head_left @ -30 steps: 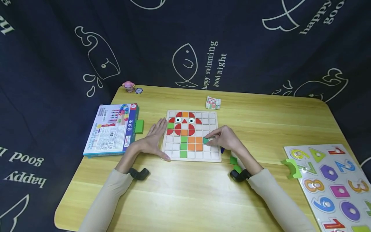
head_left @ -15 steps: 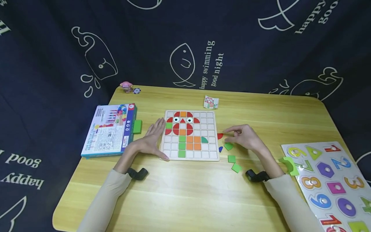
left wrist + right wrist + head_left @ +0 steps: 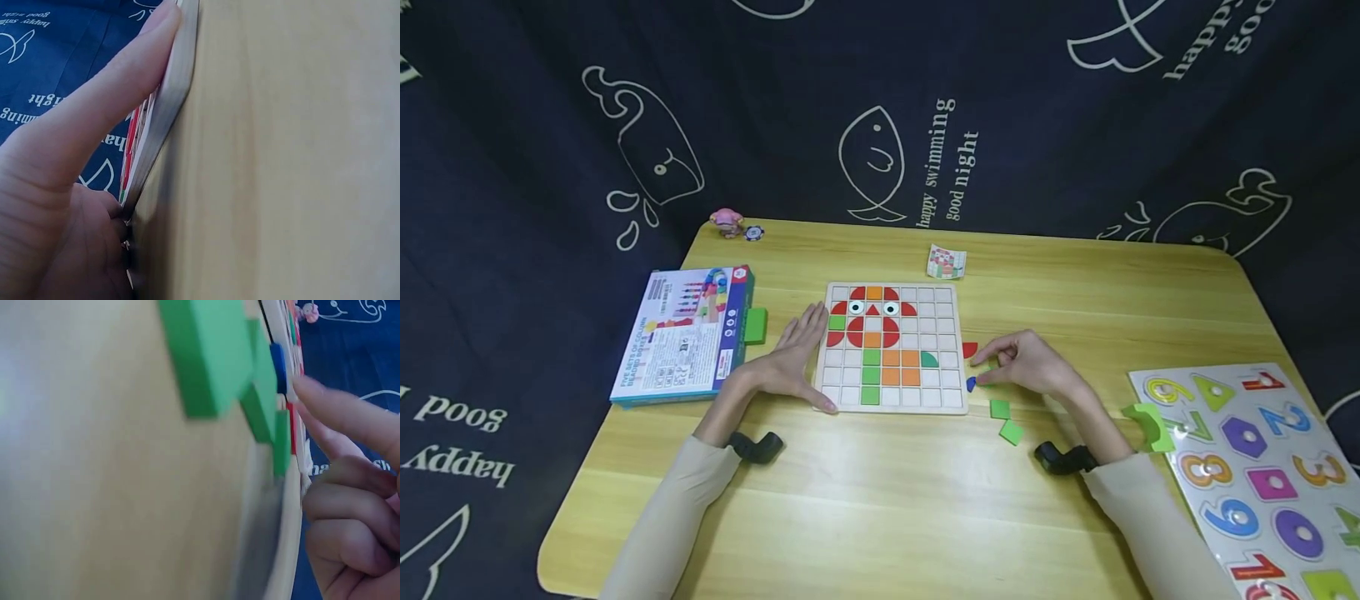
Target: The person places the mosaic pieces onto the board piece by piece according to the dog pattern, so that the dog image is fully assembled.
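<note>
A square wooden grid board [image 3: 935,400] lies mid-table, with red, orange and green pieces and two eye pieces set in its cells. My left hand [image 3: 786,362] rests along the board's left edge, fingers straight and thumb at the lower left corner; the left wrist view shows the thumb [image 3: 112,94] on the board's rim. Just off the board's right side, my right hand [image 3: 1026,361] reaches down to a small blue piece [image 3: 972,384]. Its thumb tip is at that piece, with index finger and thumb apart. A red quarter-round piece [image 3: 970,350] lies near the index fingertip.
Green square tiles [image 3: 1000,409] lie below the right hand, another partly hidden under it. A picture card [image 3: 947,262] sits behind the board. At left are a box [image 3: 681,333] and green block [image 3: 756,326]; at right, a number puzzle [image 3: 1247,467] and green arch block [image 3: 1152,427].
My right hand let go of a dark green quarter-round piece on the board and moved right, then down to the blue piece. The left hand stays at the board's edge.
</note>
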Tool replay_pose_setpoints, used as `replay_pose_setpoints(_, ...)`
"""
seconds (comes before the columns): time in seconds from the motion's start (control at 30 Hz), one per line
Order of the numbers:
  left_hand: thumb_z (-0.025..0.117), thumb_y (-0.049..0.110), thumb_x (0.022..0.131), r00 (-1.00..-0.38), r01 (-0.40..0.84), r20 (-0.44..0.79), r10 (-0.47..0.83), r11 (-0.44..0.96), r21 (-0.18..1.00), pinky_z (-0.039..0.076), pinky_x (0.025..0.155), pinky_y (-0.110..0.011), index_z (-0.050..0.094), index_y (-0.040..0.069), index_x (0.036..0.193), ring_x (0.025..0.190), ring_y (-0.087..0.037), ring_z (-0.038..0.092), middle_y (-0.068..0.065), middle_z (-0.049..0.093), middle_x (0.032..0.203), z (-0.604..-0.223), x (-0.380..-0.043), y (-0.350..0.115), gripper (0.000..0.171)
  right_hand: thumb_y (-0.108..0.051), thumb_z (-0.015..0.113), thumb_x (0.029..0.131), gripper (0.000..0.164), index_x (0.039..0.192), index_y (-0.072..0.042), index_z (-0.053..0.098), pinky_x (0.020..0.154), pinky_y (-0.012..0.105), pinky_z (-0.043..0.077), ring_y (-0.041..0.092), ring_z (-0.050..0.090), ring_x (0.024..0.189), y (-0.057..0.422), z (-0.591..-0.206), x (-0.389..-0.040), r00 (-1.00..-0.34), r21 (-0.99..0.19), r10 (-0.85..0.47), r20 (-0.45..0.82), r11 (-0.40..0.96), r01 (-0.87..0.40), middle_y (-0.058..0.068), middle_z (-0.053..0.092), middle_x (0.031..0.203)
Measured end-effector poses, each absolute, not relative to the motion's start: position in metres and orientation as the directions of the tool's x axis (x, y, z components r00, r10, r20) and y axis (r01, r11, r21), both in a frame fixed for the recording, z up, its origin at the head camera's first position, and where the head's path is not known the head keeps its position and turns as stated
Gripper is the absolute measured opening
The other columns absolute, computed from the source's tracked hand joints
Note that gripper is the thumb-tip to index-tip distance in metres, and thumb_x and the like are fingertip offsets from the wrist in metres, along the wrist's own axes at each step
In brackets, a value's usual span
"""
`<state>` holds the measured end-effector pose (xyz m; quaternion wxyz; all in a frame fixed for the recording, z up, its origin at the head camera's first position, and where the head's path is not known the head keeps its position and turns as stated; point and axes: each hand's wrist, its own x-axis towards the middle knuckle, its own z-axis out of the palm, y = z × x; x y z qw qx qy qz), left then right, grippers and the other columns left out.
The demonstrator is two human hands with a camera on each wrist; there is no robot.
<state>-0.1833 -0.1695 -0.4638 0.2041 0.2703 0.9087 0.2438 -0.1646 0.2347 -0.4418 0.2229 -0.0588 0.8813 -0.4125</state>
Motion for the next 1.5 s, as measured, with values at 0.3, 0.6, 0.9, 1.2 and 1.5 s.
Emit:
replay_pose_setpoints(0.3,0.081,0.07,0.054,-0.775,0.388,-0.247,0.582,0.746,0.541,-0.008,0.122,-0.052,-0.02,0.01,0.152,0.148,-0.027,-0.024,-0.012,-0.027,0.16,-0.463,-0.183,-0.17,0.153,-0.019,0.085,0.072,0.022,0.089,-0.011,0.074,0.046,0.019,0.026,0.01,0.036,0.052,0.227,-0.445,-0.16,-0.865,-0.76,-0.366,-0.343,0.649,0.027,-0.001,0.044,0.059)
replay_pose_setpoints(0.6,0.082,0.069,0.054,-0.77,0.391,-0.252,0.587,0.745,0.54,-0.008,0.122,-0.052,-0.019,0.008,0.152,0.148,-0.028,-0.024,-0.012,-0.027,0.159,-0.463,-0.183,-0.168,0.153,-0.023,0.075,0.084,0.01,0.086,-0.014,0.077,0.05,0.02,0.028,0.012,0.041,0.06,0.239,-0.436,-0.165,-0.89,-0.691,-0.319,-0.325,0.723,-0.007,0.004,0.072,0.081)
replay_pose_setpoints(0.9,0.082,0.069,0.055,-0.77,0.391,-0.249,0.588,0.742,0.545,-0.008,0.122,-0.052,-0.019,0.008,0.152,0.148,-0.028,-0.025,-0.012,-0.027,0.159,-0.463,-0.184,-0.169,0.153,-0.024,0.079,0.08,0.013,0.091,-0.016,0.076,0.046,0.021,0.023,0.013,0.032,0.052,0.24,-0.44,-0.168,-0.923,-0.689,-0.288,-0.255,0.724,-0.036,-0.002,0.039,0.056)
replay_pose_setpoints(1.2,0.083,0.067,0.055,-0.773,0.391,-0.243,0.586,0.741,0.545,-0.009,0.122,-0.052,-0.019,0.008,0.152,0.148,-0.028,-0.024,-0.012,-0.027,0.159,-0.462,-0.184,-0.169,0.153,-0.018,0.079,0.08,0.012,0.091,-0.015,0.076,0.047,0.021,0.026,0.014,0.034,0.053,0.233,-0.439,-0.169,-0.912,-0.656,-0.321,-0.257,0.751,-0.08,-0.001,0.041,0.058)
replay_pose_setpoints(1.5,0.081,0.071,0.053,-0.775,0.393,-0.243,0.584,0.746,0.537,-0.008,0.122,-0.052,-0.019,0.008,0.152,0.149,-0.028,-0.024,-0.012,-0.027,0.159,-0.464,-0.183,-0.168,0.154,-0.018,0.075,0.084,0.009,0.094,-0.017,0.074,0.05,0.02,0.028,0.012,0.037,0.056,0.223,-0.427,-0.177,-0.876,-0.645,-0.447,-0.182,0.727,-0.237,-0.002,0.05,0.064)
